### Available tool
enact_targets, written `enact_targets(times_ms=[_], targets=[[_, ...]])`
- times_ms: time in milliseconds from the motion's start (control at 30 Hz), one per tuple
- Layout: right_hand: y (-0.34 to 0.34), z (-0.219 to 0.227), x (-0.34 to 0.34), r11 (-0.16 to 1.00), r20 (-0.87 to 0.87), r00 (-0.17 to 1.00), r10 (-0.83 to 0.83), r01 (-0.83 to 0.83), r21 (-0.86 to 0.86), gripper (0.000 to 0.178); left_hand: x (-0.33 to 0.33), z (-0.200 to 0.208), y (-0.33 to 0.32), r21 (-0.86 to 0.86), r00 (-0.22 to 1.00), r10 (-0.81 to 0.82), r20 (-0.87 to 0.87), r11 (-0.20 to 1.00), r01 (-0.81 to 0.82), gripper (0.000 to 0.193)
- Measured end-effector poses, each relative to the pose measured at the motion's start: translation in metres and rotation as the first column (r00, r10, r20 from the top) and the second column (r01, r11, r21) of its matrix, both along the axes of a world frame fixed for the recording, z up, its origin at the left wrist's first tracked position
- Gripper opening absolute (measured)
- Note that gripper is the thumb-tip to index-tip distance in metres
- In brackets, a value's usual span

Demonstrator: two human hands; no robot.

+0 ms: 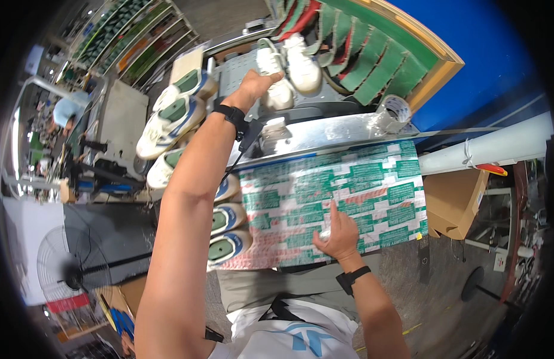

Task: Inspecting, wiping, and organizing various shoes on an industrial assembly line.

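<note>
My left hand [255, 88] reaches far forward, its fingers closed on the side of a white lace-up shoe [279, 96]. That shoe stands on a grey perforated surface [236, 75], and a second white shoe [304, 69] stands just right of it. Close to my body, my right hand [341, 232] hovers over or rests on a table top covered in green-and-white printed tape [289, 209]. Its index finger points forward and the thumb is spread away. A small pale spot shows by the thumb; I cannot tell what it is.
White shoes with green insoles [175, 113] line the left side, with more at the table's left edge [228, 245]. Green curved pieces [373, 66] fill a wooden-edged rack at the back right. A clear tape roll [396, 109], cardboard box [456, 200] and fan [70, 269] surround the station.
</note>
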State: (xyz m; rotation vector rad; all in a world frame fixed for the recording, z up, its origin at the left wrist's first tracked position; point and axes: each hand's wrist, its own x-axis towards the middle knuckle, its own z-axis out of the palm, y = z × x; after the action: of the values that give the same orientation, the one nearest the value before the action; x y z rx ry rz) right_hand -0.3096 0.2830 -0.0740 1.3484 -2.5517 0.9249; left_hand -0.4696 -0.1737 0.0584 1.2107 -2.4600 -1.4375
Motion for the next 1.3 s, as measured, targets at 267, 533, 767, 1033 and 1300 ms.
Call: enact_targets(times_ms=[267, 533, 767, 1033, 1300], targets=[[-0.001, 0.004, -0.004, 1.0, -0.021, 1.0, -0.019, 0.018, -0.01, 0.098, -0.048, -0.071, -0.04, -0.1, 0.996, 0.002, -0.089, 0.995, -0.011, 0.103], [0.002, 0.002, -0.005, 1.0, 0.003, 1.0, -0.015, 0.015, -0.008, 0.097, 0.051, 0.008, -0.006, 0.121, 0.917, 0.112, -0.382, 0.99, -0.071, 0.066], [0.001, -0.003, 0.001, 0.999, -0.008, 1.0, -0.002, 0.002, -0.046, 0.098, 0.126, 0.066, 0.029, -0.099, 0.988, -0.028, -0.154, 0.995, 0.012, 0.08], [-0.001, -0.004, 0.003, 0.999, -0.045, 0.999, -0.028, 0.026, -0.035, 0.096, 0.151, 0.01, 0.07, -0.465, 0.922, -0.044, -0.385, 0.872, -0.153, 0.072], [-0.002, -0.01, 0.008, 0.986, 0.111, 0.993, -0.041, 0.058, -0.155, 0.092, 0.183, -0.018, 0.081, 0.072, 0.864, 0.226, -0.45, 0.974, -0.217, 0.078]])
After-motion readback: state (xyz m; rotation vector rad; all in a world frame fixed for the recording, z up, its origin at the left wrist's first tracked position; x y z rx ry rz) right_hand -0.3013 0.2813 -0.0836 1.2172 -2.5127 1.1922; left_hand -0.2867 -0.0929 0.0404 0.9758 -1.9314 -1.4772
